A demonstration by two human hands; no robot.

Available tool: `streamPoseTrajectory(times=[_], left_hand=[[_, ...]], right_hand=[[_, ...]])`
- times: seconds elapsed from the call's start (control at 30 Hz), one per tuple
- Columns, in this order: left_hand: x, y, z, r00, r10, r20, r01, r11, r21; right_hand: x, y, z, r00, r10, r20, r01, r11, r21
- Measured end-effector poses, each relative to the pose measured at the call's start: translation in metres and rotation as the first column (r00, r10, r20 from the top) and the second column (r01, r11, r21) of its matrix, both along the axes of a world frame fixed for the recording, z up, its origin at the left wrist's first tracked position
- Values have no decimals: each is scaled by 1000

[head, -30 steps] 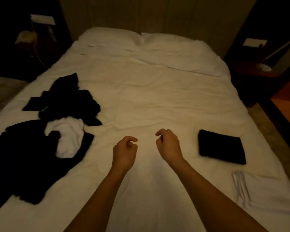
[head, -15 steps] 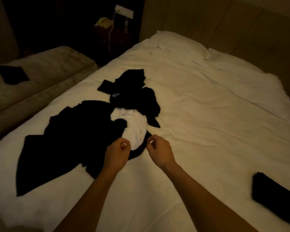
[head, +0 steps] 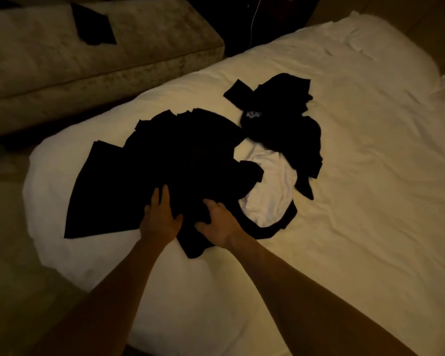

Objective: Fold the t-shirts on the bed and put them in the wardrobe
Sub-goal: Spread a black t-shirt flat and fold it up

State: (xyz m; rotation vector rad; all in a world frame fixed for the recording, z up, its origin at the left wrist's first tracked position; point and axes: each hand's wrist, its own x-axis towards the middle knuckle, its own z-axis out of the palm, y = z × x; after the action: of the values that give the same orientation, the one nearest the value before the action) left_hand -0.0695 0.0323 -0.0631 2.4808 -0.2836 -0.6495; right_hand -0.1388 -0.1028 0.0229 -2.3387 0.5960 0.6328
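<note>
Fingers (head: 165,195) spread, both palms on black t-shirt (head: 170,155).

Your two forearms come into view bare from the bottom edge up to the wrists, with no sleeve, cuff or glove showing on either. Your left hand (head: 160,219) and your right hand (head: 220,222) are bare too. Dim light leaves finer details on the fingers (head: 165,195) too dark to tell.

- Right of your hands, the white sheet (head: 357,201) lies bare and open to you.
- Ahead, the black t-shirt heap (head: 180,160) and white t-shirt (head: 270,196) block your reach.
</note>
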Motion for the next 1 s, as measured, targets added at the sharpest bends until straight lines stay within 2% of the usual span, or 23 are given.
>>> streamPoseTrajectory(times=[0.1, 0.2, 0.3, 0.43, 0.53, 0.6, 0.67, 0.73, 0.8, 0.9, 1.0], left_hand=[[5, 2, -21, 996, 15, -87, -18, 999, -28], [2, -2, -31, 1000, -2, 12, 2, 1000, 20], [2, -6, -29, 999, 13, 41, -14, 1000, 6], [2, -5, -20, 993, -4, 120, 10, 999, -48], [1, -5, -8, 980, -82, 180, 92, 995, -45], [0, -8, 5, 955, -119, 271, 150, 984, -95], [-1, -12, 24, 923, -148, 356, 218, 962, -166], [-3, -20, 48, 938, -139, 317, 243, 917, -317], [-2, -34, 74, 956, -131, 262, 240, 863, -445], [-3, -61, 123, 958, -155, 240, 266, 790, -553], [-5, -86, 173, 962, -192, 195, 272, 732, -624]], right_hand=[[15, -3, -17, 1000, -18, -6, 18, 999, 26], [24, -4, -34, 995, -80, -61, 88, 987, 131], [20, 0, -49, 987, -46, -156, 74, 982, 176], [2, 9, -68, 962, 99, -254, -97, 995, 24], [-5, 13, -78, 948, 104, -301, -140, 985, -102], [-5, 13, -75, 962, 93, -255, -131, 982, -133], [-5, 10, -64, 988, 38, -147, -52, 995, -88], [-5, 3, -47, 986, -166, -19, 167, 983, 80], [-3, -4, -22, 917, -379, 123, 338, 904, 262], [-4, -22, 21, 846, -400, 351, 311, 907, 284], [-14, -42, 68, 803, -403, 438, 282, 906, 317]])
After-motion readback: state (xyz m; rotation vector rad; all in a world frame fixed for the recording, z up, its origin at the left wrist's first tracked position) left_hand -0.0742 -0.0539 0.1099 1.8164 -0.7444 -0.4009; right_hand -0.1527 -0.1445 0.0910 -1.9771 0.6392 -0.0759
